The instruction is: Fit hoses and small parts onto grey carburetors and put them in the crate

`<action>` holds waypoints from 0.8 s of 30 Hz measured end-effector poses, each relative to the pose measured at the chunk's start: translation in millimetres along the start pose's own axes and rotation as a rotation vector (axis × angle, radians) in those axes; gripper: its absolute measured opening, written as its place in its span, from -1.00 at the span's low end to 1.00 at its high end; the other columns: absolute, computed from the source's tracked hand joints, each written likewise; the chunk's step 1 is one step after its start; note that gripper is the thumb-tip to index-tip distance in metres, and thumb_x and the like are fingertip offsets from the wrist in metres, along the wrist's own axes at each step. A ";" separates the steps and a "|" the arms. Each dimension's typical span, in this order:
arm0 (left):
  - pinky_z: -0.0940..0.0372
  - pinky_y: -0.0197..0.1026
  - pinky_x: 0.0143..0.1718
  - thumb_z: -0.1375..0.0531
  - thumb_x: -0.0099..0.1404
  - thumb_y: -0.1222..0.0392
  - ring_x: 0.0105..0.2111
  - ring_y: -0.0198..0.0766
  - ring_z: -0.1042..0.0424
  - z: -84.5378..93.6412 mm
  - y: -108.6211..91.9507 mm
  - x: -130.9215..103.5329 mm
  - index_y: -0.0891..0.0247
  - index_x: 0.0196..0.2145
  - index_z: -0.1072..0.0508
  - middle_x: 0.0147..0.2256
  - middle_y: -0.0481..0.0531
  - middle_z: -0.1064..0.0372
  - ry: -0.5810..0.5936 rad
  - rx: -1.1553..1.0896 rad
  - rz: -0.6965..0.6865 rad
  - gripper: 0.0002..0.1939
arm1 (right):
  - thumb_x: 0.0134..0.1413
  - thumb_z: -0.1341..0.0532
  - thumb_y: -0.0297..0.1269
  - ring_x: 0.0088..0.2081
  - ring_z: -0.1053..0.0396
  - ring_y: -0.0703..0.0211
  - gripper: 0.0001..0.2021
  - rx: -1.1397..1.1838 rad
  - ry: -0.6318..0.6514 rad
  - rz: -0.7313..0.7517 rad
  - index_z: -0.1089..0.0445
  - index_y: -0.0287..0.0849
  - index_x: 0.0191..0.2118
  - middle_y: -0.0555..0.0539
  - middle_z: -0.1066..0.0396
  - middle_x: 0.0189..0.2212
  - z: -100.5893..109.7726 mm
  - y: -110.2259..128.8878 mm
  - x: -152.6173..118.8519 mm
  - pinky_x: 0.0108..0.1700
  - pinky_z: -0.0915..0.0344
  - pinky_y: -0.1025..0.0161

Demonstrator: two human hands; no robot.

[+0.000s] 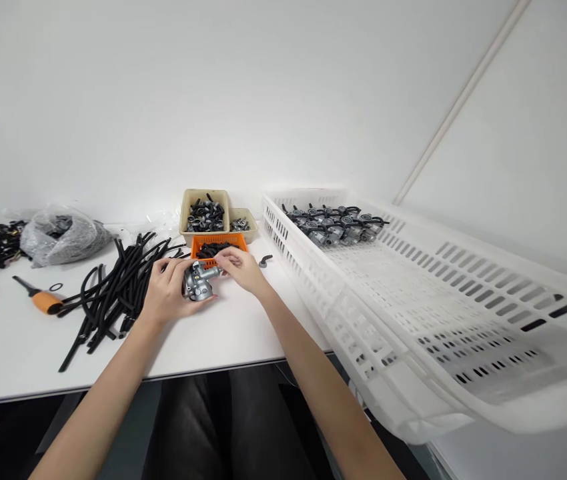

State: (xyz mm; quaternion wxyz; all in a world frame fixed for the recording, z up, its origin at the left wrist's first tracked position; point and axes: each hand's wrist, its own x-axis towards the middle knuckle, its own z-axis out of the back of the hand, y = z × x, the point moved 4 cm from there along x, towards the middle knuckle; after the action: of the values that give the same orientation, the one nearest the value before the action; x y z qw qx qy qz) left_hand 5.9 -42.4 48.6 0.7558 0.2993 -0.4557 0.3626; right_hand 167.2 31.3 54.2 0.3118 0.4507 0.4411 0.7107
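Observation:
My left hand is wrapped round a silver metal carburetor, holding it just above the white table. At the carburetor's right end, the fingers of my right hand are pinched together; whatever small part they grip there is too small to make out. Right behind my hands stands an orange basket of short black rubber pieces. A short curved black tube lies on the table, a little right of my right hand.
A white perforated crate fills the right, with several carburetors at its far end. Black hoses are heaped at left, near an orange-handled tool and a plastic bag. Two beige bins stand against the wall.

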 end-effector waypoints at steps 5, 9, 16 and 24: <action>-0.22 0.01 -0.17 -0.32 -0.01 -0.16 -0.27 -0.02 -0.42 3.7 -0.4 2.4 0.32 0.02 -0.24 -0.25 0.20 -0.45 -0.055 0.026 -0.004 -0.25 | -0.19 -0.40 -0.21 -0.21 -0.43 0.15 -0.64 0.052 0.194 0.097 -0.45 -0.20 -0.21 -0.11 -0.47 -0.22 0.8 3.5 0.7 -0.13 -0.35 0.20; -0.22 0.02 -0.16 -0.32 -0.01 -0.16 -0.27 -0.02 -0.43 1.6 0.3 0.8 0.33 0.01 -0.24 -0.24 0.20 -0.45 -0.032 0.022 -0.006 -0.26 | -0.17 -0.38 -0.28 -0.24 -0.41 0.16 -0.72 0.025 0.208 0.087 -0.46 -0.22 -0.26 -0.10 -0.47 -0.27 0.8 -2.3 1.5 -0.11 -0.34 0.16; -0.21 0.04 -0.13 -0.32 -0.02 -0.17 -0.24 -0.01 -0.43 -2.4 2.6 -4.2 0.31 0.01 -0.24 -0.22 0.20 -0.46 0.007 0.000 0.017 -0.25 | -0.10 -0.34 -0.23 -0.27 -0.40 0.18 -0.78 -0.032 0.182 0.056 -0.42 -0.22 -0.31 -0.08 -0.44 -0.33 -2.0 0.2 -0.6 -0.14 -0.34 0.17; -0.21 0.04 -0.15 -0.30 0.02 -0.10 -0.26 -0.01 -0.44 0.1 -1.8 -0.4 0.32 0.03 -0.25 -0.25 0.19 -0.45 0.010 -0.018 -0.030 -0.30 | 0.03 -0.21 0.03 -0.47 -0.34 0.25 -0.63 -0.074 0.169 -0.034 -0.33 -0.23 -0.48 0.01 -0.31 -0.56 -7.4 -1.1 -2.1 -0.38 -0.31 0.27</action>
State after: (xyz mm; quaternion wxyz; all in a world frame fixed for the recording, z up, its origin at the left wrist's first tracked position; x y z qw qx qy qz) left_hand 7.2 -43.7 48.0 0.7659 0.2976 -0.4508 0.3488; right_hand 161.3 27.4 50.9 0.3017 0.3699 0.4469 0.7566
